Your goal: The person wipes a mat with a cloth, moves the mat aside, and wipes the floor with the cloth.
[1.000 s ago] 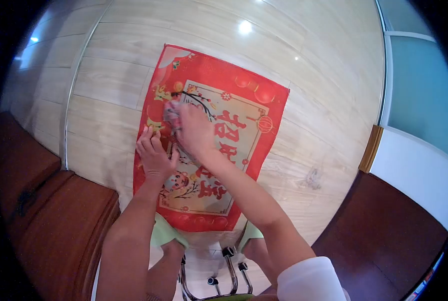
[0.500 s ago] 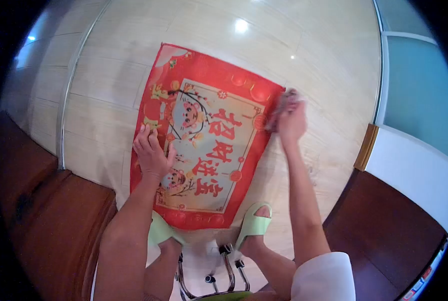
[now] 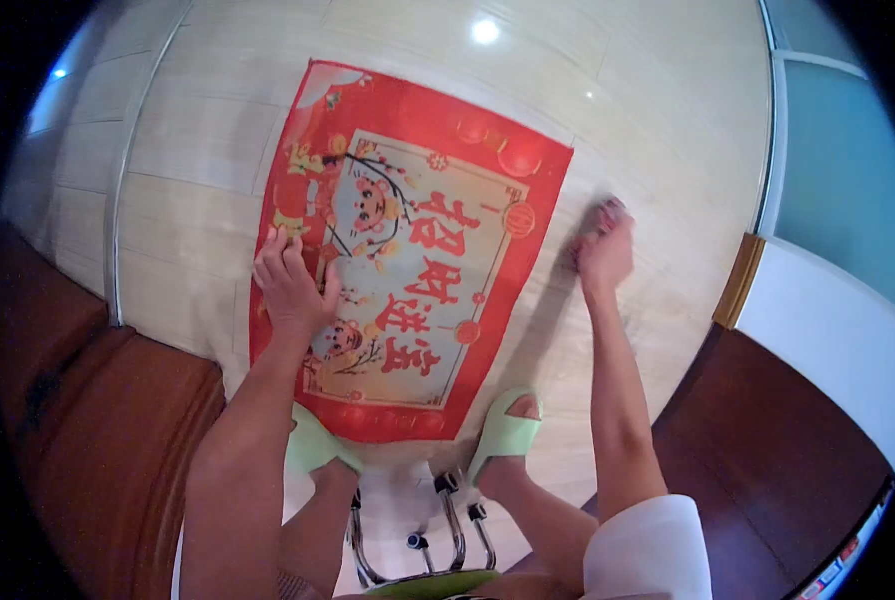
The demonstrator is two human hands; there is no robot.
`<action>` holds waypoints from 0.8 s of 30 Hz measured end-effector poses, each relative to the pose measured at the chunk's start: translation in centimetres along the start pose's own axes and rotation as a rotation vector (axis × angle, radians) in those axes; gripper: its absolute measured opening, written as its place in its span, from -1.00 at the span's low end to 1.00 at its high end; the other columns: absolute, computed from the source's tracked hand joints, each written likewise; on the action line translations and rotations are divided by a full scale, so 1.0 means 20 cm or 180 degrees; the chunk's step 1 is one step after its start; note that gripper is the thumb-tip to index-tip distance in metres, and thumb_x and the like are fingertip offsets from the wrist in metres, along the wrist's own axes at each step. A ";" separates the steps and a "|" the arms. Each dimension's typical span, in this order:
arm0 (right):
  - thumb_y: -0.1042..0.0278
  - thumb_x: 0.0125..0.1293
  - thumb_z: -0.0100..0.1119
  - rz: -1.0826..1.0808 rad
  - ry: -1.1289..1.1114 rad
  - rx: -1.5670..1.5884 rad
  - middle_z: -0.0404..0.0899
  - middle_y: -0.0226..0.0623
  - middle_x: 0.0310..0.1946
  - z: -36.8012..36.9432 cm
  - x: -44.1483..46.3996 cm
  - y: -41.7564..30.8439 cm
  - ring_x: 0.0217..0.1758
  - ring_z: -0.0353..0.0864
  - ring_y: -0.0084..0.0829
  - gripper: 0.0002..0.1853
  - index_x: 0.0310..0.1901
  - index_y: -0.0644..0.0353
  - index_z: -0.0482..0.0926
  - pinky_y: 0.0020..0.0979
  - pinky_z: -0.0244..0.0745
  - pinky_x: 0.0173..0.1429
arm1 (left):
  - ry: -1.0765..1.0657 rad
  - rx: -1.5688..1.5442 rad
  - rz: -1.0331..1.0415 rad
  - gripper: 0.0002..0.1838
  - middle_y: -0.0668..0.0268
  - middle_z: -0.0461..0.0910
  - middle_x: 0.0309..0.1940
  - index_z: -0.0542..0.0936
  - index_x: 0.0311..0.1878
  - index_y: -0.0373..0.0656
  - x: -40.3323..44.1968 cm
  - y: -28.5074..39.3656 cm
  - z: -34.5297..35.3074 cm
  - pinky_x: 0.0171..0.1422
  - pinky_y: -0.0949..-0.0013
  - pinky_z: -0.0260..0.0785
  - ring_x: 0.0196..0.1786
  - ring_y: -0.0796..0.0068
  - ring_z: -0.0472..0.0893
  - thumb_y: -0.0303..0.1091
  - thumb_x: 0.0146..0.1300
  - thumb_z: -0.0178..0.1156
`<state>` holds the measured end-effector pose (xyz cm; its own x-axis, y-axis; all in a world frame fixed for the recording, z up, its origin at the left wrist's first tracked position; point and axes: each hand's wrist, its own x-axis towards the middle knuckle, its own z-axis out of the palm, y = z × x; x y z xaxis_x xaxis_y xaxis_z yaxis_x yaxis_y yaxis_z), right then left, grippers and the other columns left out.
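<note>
A red mat (image 3: 417, 420) with a pale centre, red characters and cartoon figures lies on the floor. My left hand (image 3: 295, 283) rests on the mat's left side, its fingers spread and nothing in it. Beyond the mat's right edge, my right hand (image 3: 607, 255) is closed on a crumpled cloth (image 3: 605, 216), dark with pinkish patches. The cloth is blurred, and whether it touches the floor I cannot tell.
Pale floor tiles (image 3: 667, 130) surround the mat. My feet in light green slippers (image 3: 507, 436) are at its near edge, with metal chair legs (image 3: 454, 520) between them. Brown furniture stands at left (image 3: 117, 430) and right (image 3: 767, 450). A glass panel (image 3: 837, 170) is at upper right.
My right hand has moved with the cloth from the mat's upper left part, across its right edge, to over the floor. My left hand has stayed on the mat's left side.
</note>
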<state>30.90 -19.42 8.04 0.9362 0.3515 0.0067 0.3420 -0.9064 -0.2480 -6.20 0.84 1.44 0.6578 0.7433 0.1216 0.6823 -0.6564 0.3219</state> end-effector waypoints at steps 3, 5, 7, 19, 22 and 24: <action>0.40 0.32 0.14 0.0630 -0.0587 -0.0507 0.70 -0.21 -0.09 -0.12 -0.11 -0.17 -0.03 0.72 -0.21 -0.58 0.23 0.03 0.55 -0.16 0.57 0.03 | -0.0056 0.0045 -0.0022 -0.35 -0.12 0.30 0.31 0.40 0.23 -0.38 -0.05 0.00 -0.02 0.49 -0.19 0.10 0.45 -0.16 0.26 -0.14 0.19 0.31; 0.40 0.38 0.08 -0.0145 -0.1024 0.0760 0.67 -0.22 -0.17 -0.04 -0.38 -0.36 -0.08 0.69 -0.23 -0.64 0.19 0.04 0.57 -0.19 0.56 -0.01 | -0.0042 0.0088 -0.0019 -0.35 -0.12 0.30 0.31 0.39 0.23 -0.38 -0.02 0.01 -0.01 0.49 -0.18 0.10 0.46 -0.16 0.26 -0.14 0.19 0.31; 0.40 0.36 0.08 -0.0723 -0.1457 0.0989 0.65 -0.19 -0.14 0.10 -0.60 -0.59 -0.08 0.68 -0.18 -0.65 0.17 0.02 0.55 -0.14 0.59 -0.02 | -0.0035 0.0069 -0.0016 -0.35 -0.11 0.30 0.31 0.39 0.23 -0.37 -0.02 0.01 -0.01 0.49 -0.18 0.09 0.46 -0.16 0.26 -0.14 0.20 0.31; 0.45 0.28 0.12 0.0253 -0.0296 -0.0280 0.69 -0.17 -0.20 0.01 -0.19 0.01 -0.09 0.71 -0.08 -0.64 0.13 0.05 0.53 -0.09 0.57 -0.04 | -0.0164 -0.0060 -0.0072 -0.34 -0.13 0.26 0.36 0.34 0.29 -0.37 -0.04 0.01 -0.01 0.51 -0.22 0.04 0.48 -0.18 0.23 -0.19 0.23 0.31; 0.45 0.24 0.15 0.0462 -0.0336 0.0248 0.70 -0.21 -0.22 -0.06 -0.23 -0.17 -0.10 0.73 -0.15 -0.65 0.08 0.05 0.56 -0.12 0.57 -0.04 | -0.0121 0.0042 -0.0075 -0.31 -0.12 0.27 0.35 0.37 0.27 -0.38 -0.02 -0.01 -0.02 0.51 -0.20 0.06 0.47 -0.16 0.24 -0.15 0.18 0.33; 0.47 0.18 0.21 0.0354 -0.0756 0.0885 0.69 -0.21 -0.21 -0.04 -0.39 -0.48 -0.11 0.71 -0.11 -0.62 0.07 0.05 0.58 -0.14 0.58 -0.03 | -0.0098 0.0029 -0.0028 -0.30 -0.11 0.28 0.35 0.39 0.25 -0.38 -0.02 0.00 -0.01 0.51 -0.19 0.08 0.46 -0.15 0.25 -0.13 0.15 0.34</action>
<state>20.40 -13.60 11.24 0.9103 0.3287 -0.2517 0.1738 -0.8552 -0.4882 -6.48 0.47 1.58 0.6612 0.7448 0.0898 0.6908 -0.6511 0.3144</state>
